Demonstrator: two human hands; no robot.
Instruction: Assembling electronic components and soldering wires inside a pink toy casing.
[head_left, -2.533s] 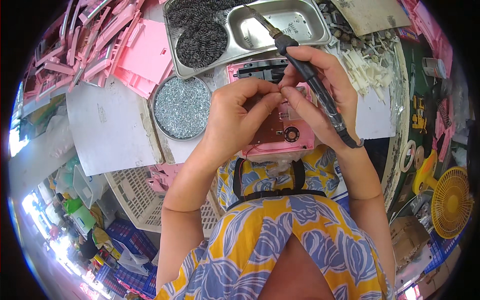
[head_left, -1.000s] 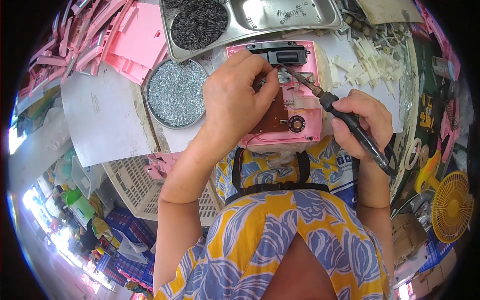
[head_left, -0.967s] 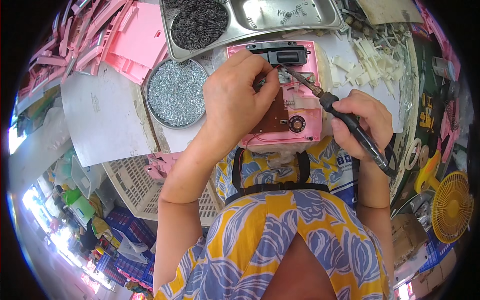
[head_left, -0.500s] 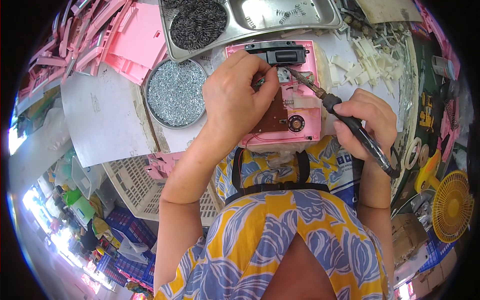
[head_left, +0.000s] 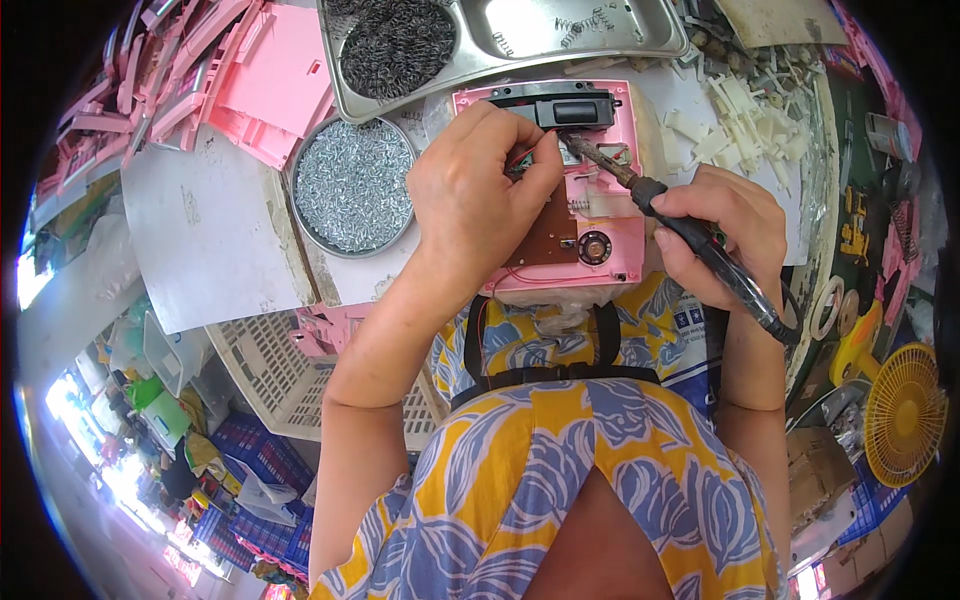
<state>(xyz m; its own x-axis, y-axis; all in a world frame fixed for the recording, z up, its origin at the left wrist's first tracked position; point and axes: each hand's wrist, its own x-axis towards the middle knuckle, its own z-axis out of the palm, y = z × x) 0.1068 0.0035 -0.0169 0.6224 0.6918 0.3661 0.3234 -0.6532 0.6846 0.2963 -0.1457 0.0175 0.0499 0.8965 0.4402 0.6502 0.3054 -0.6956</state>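
A pink plastic casing (head_left: 627, 215) lies in front of me, with a brown circuit board (head_left: 548, 238), a small round speaker (head_left: 595, 247) and a black module (head_left: 565, 110) along its far edge. Over the casing's left part, my left hand (head_left: 478, 185) is closed in a pinch on a thin red wire (head_left: 553, 136), mostly hidden by the fingers. My right hand (head_left: 735, 225) grips the black handle of a soldering iron (head_left: 690, 232). The iron slants to the far left, its tip close to the left fingertips, just below the black module. Contact at the tip is too small to make out.
A round tin of small screws (head_left: 352, 188) stands left of the casing. Beyond it sits a metal tray (head_left: 520, 60) with dark springs. Pink panels (head_left: 270, 85) pile up at far left, white plastic pieces (head_left: 740, 125) at far right. A yellow fan (head_left: 905, 415) is at right.
The soldering iron and my right hand have shifted slightly left and away from me, bringing the tip nearer the left fingertips. My left hand keeps its pinch almost in place.
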